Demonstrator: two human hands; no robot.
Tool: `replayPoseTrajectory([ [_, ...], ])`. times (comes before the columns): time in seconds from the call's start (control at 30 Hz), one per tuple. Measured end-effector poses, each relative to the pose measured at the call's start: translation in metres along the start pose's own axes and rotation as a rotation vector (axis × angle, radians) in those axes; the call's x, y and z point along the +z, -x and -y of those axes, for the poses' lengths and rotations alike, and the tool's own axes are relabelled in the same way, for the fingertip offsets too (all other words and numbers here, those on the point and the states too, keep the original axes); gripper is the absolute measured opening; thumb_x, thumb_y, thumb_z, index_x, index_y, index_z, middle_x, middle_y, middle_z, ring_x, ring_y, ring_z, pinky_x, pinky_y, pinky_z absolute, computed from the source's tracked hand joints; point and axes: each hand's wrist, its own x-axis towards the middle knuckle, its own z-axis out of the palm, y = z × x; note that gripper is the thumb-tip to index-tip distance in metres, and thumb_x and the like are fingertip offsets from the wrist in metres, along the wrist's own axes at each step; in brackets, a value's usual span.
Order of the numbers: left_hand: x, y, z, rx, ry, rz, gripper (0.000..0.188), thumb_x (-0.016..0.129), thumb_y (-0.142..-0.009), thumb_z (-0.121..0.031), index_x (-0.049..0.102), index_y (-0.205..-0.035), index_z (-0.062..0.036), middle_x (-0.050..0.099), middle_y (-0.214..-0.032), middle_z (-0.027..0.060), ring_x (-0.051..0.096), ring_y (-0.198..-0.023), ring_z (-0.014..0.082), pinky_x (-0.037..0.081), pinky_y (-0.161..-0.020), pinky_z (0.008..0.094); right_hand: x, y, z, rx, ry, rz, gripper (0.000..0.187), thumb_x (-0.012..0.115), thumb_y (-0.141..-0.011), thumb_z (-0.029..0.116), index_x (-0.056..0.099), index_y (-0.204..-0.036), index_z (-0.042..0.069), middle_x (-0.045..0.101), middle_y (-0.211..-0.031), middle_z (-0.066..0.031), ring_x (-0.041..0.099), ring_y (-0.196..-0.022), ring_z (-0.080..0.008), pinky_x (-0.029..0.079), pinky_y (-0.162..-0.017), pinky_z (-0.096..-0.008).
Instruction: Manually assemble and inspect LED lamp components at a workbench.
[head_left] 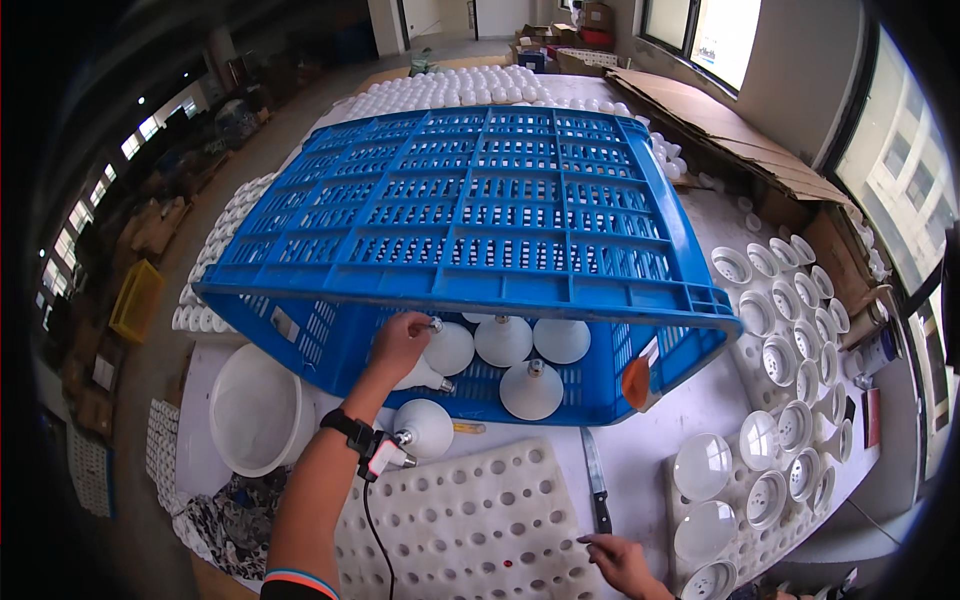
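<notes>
A large blue plastic crate (480, 215) lies on its side, its opening toward me. Inside it sit several white light bulbs (503, 342) with metal screw caps. My left hand (398, 345) reaches into the opening, fingers closed on the metal cap of a white bulb (448, 350). Below that hand another bulb lies tilted, partly hidden by my wrist. In front of the crate a further bulb (424, 428) rests near my left wrist. My right hand (622, 566) is low at the right, fingers apart and holding nothing, beside the white foam tray with holes (455, 520).
A knife (595, 475) with a black handle lies right of the foam tray. A white round tub (256, 410) stands at the left, beside patterned cloth (240, 525). Clear and white lamp covers (703, 467) stand at the right. An orange piece (636, 382) hangs at the crate's edge.
</notes>
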Motion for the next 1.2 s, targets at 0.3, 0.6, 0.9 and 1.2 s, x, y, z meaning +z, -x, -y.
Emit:
replayPoseTrajectory([
  [0.3, -0.001, -0.031, 0.054, 0.035, -0.215, 0.122, 0.022, 0.056, -0.08, -0.009, 0.059, -0.098, 0.0019, 0.063, -0.088, 0.0165, 0.061, -0.081, 0.0291, 0.047, -0.073, 0.0365, 0.063, -0.01, -0.055, 0.07, 0.067, 0.292, 0.02, 0.053, -0.086, 0.016, 0.062, -0.099, 0.005, 0.063, -0.081, -0.0175, 0.061, -0.067, -0.0314, 0.049, -0.064, -0.0371],
  [0.6, 0.02, -0.013, 0.086, -0.014, -0.411, 0.084, 0.025, 0.056, -0.079, -0.008, 0.056, -0.101, 0.0024, 0.061, -0.092, 0.0185, 0.06, -0.084, 0.0307, 0.046, -0.074, 0.0373, 0.065, -0.009, -0.059, 0.235, -0.19, 0.211, 0.022, 0.052, -0.088, 0.018, 0.062, -0.102, 0.005, 0.063, -0.074, -0.0127, 0.058, -0.056, -0.0188, 0.047, -0.057, -0.0322],
  [0.9, 0.05, -0.099, 0.036, 0.19, -0.441, 0.097, 0.028, 0.057, -0.078, -0.006, 0.054, -0.104, 0.0029, 0.06, -0.095, 0.0206, 0.059, -0.087, 0.0324, 0.046, -0.076, 0.0382, 0.062, -0.012, -0.055, 0.26, -0.125, 0.443, 0.028, 0.049, -0.09, 0.022, 0.056, -0.114, 0.011, 0.063, -0.103, -0.0086, 0.061, -0.085, -0.0246, 0.047, -0.079, -0.0323],
  [1.2, 0.002, -0.014, 0.036, 0.27, 0.054, -0.206, 0.026, 0.058, -0.073, -0.002, 0.054, -0.098, 0.0041, 0.061, -0.079, 0.017, 0.059, -0.077, 0.03, 0.046, -0.071, 0.0387, 0.054, -0.009, -0.049, 0.123, 0.016, 0.303, 0.026, 0.05, -0.086, 0.016, 0.054, -0.111, 0.009, 0.063, -0.099, -0.013, 0.061, -0.085, -0.0312, 0.047, -0.076, -0.0367],
])
